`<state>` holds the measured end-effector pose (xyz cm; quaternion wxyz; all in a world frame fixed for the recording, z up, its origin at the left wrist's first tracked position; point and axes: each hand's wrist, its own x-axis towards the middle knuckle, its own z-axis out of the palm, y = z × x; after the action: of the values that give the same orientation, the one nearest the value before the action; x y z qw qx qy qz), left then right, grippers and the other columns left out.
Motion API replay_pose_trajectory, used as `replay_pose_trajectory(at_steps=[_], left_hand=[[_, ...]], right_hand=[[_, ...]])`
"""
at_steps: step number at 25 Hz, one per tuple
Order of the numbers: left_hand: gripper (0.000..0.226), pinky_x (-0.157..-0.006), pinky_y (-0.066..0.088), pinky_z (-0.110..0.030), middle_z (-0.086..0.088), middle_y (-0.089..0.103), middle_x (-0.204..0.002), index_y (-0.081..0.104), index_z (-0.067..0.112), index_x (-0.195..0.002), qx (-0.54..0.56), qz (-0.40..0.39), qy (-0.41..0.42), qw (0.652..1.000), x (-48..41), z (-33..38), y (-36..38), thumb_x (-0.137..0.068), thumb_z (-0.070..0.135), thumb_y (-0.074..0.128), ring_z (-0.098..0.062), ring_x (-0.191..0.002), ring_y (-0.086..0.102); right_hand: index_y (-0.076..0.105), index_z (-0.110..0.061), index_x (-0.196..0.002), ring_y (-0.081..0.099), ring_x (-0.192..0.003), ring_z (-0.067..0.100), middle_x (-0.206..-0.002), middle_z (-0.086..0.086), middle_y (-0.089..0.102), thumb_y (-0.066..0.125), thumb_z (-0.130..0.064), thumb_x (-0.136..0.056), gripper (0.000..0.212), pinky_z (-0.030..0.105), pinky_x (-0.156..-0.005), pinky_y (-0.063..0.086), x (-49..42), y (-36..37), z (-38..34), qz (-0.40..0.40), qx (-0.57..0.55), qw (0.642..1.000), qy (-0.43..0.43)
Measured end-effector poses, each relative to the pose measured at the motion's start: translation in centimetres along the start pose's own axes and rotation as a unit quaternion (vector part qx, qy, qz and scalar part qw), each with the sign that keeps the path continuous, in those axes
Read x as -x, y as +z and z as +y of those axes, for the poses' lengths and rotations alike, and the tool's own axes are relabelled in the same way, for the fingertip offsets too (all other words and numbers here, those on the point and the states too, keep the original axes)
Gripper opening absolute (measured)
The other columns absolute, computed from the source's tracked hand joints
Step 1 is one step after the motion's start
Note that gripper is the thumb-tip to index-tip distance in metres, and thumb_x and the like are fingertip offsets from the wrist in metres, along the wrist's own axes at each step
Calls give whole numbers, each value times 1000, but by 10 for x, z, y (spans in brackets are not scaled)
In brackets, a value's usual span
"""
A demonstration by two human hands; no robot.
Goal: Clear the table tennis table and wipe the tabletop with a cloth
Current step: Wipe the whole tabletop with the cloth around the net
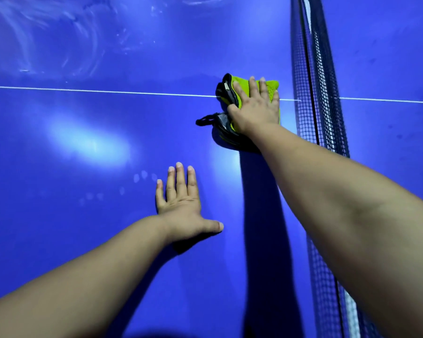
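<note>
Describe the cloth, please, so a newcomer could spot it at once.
Find the black net crossing the blue tabletop. Beside it, on the white line, the right hand presses the cloth flat. It alone is lime-green, edged in black.

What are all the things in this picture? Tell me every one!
Tabletop: one, blue, fills the view.
Line: one, white, runs left to right across the tabletop and passes under the cloth.
Net: one, black mesh, stands at the right and runs top to bottom.
Cloth: one, green with black and grey edging, lies on the line beside the net.
Smears: several, whitish, upper left of the tabletop.
Finger marks: a few, pale, just left of the left hand.
Left hand: one, flat on the tabletop, fingers straight.
Right hand: one, presses flat on the cloth.
</note>
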<state>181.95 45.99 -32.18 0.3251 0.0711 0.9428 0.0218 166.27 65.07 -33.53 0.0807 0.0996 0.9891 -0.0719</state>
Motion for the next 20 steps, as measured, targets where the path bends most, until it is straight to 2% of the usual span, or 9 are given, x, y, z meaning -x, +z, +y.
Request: replay_pose_trajectory(at_steps=[5, 10, 17, 19, 20], left_hand=[[136, -109, -18, -46, -10, -37, -148, -31, 15, -141, 4, 22, 3, 1000, 3, 0, 1, -60, 76, 59, -24, -135, -36], [136, -111, -15, -47, -11, -30, -151, -23, 14, -145, 33, 50, 25, 998, 12, -4, 3, -58, 75, 63, -24, -138, -30], [129, -113, -11, -47, -12, -23, -154, -14, 12, -148, 63, 86, 57, 993, 28, -11, 8, -63, 72, 63, -24, -141, -24], [127, -114, -11, -46, -12, -21, -154, -12, 12, -148, 68, 98, 65, 991, 33, -12, 10, -64, 71, 63, -24, -141, -23], [127, -113, -11, -46, -12, -21, -154, -12, 12, -148, 73, 97, 70, 990, 37, -12, 10, -65, 71, 63, -24, -141, -22]], right_hand=[[14, -39, -152, -7, -148, 19, -162, -1, 0, 34, -46, -92, 64, 47, -118, -6, 69, 11, 7, 12, -20, 1000, 0], [12, -40, -152, -8, -148, 17, -162, -2, -2, 37, -46, -90, 67, 46, -118, -8, 192, 25, 18, 11, -23, 999, 28], [5, -45, -150, -19, -145, 10, -161, -8, -11, 26, -51, -81, 73, 41, -116, -9, 380, 54, 22, -20, -37, 996, 74], [9, -45, -150, -17, -145, 10, -162, -7, -4, 28, -52, -79, 74, 40, -115, -5, 431, 64, 21, -9, -35, 996, 87], [15, -44, -150, -10, -147, 12, -162, -6, 3, 32, -51, -78, 74, 41, -115, 0, 457, 69, 21, -1, -29, 995, 94]])
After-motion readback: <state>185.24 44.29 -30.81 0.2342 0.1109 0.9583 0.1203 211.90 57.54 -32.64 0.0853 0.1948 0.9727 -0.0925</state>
